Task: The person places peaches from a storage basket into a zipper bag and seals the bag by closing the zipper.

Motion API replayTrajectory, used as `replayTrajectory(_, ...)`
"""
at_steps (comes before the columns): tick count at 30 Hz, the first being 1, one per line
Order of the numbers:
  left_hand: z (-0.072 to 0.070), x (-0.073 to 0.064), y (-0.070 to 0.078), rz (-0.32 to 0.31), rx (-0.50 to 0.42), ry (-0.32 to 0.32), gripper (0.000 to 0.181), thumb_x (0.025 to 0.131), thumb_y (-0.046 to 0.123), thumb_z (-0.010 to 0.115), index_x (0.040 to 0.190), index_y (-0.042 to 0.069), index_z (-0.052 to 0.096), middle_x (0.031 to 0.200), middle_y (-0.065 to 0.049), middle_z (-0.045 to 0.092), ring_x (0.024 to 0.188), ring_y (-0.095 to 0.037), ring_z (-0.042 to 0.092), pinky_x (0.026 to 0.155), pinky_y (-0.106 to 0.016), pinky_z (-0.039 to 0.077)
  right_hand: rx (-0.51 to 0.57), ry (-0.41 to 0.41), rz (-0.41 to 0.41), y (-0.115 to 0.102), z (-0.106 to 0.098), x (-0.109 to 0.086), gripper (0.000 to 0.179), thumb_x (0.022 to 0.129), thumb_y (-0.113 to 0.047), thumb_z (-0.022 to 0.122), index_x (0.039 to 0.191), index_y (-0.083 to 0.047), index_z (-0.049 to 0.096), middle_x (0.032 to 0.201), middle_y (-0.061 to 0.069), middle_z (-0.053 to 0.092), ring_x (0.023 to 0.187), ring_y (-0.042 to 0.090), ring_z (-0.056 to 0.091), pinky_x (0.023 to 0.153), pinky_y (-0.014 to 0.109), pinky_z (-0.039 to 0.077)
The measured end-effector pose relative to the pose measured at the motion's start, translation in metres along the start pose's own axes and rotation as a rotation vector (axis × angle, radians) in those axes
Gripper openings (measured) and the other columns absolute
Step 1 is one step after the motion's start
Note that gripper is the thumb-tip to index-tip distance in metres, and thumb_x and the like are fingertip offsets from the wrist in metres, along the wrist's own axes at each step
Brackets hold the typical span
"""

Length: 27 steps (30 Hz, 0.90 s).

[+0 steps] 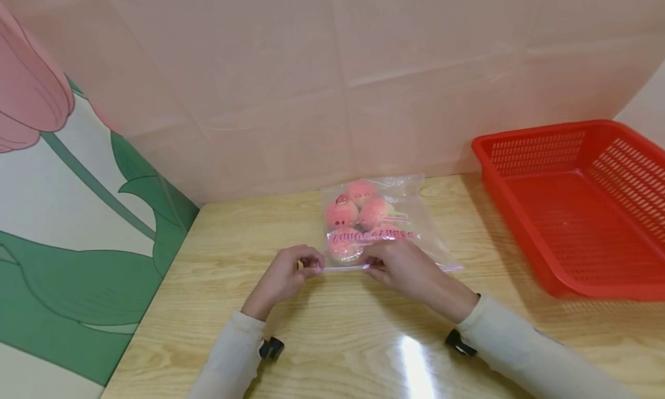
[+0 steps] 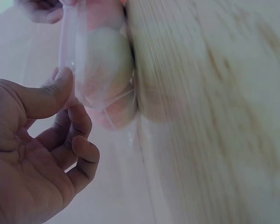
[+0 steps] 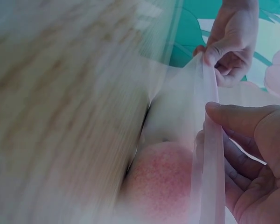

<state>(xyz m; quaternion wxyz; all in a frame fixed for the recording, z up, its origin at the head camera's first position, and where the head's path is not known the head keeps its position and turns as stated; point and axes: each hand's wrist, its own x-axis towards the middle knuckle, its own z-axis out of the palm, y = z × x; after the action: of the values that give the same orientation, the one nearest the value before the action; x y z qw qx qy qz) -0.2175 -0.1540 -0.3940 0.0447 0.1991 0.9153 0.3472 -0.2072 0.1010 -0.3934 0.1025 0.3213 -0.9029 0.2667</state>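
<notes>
A clear zip bag with pink print lies on the wooden table, holding several pink and cream peaches. Its zip edge faces the person. My left hand pinches the left end of that edge between thumb and forefinger, its other fingers curled loosely, as the left wrist view shows. Further right along the same strip, my right hand pinches the edge with thumb and fingers. In the right wrist view the pale pink zip strip runs taut between both hands, with a peach just behind it.
A red plastic basket with slotted walls stands at the right of the wooden table. Behind the table hangs a creased pinkish sheet. Flower-patterned fabric is on the left.
</notes>
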Motion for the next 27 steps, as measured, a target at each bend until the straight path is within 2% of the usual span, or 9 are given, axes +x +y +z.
replayTrajectory(8,0.0,0.001,-0.001,-0.009,-0.003,0.0,0.015,0.088,0.009,0.067,0.084,0.023,0.067,0.081,0.007,0.061,0.076,-0.01,0.053,0.064,-0.022,0.044,-0.007,0.008,-0.021,0.001,-0.004,-0.002,0.009,0.079,-0.013,0.078,0.081,-0.019,0.072,0.074,-0.009,0.069,0.066,0.0,0.059,0.062,0.017,0.053)
replayTrajectory(16,0.0,0.0,-0.001,0.004,0.004,-0.005,0.013,0.089,0.009,0.066,0.085,0.021,0.067,0.083,0.006,0.062,0.076,-0.011,0.053,0.064,-0.022,0.044,-0.01,-0.002,-0.002,0.003,-0.008,-0.005,0.011,0.079,-0.012,0.078,0.084,-0.019,0.073,0.078,-0.009,0.071,0.069,0.0,0.061,0.064,0.017,0.054)
replayTrajectory(27,-0.001,0.0,0.0,-0.024,-0.005,0.001,0.011,0.088,0.008,0.066,0.087,0.019,0.067,0.083,0.006,0.062,0.077,-0.011,0.054,0.065,-0.022,0.045,-0.01,-0.009,0.034,0.006,-0.011,-0.007,0.009,0.079,-0.012,0.078,0.085,-0.018,0.074,0.077,-0.01,0.07,0.069,-0.001,0.058,0.063,0.018,0.053)
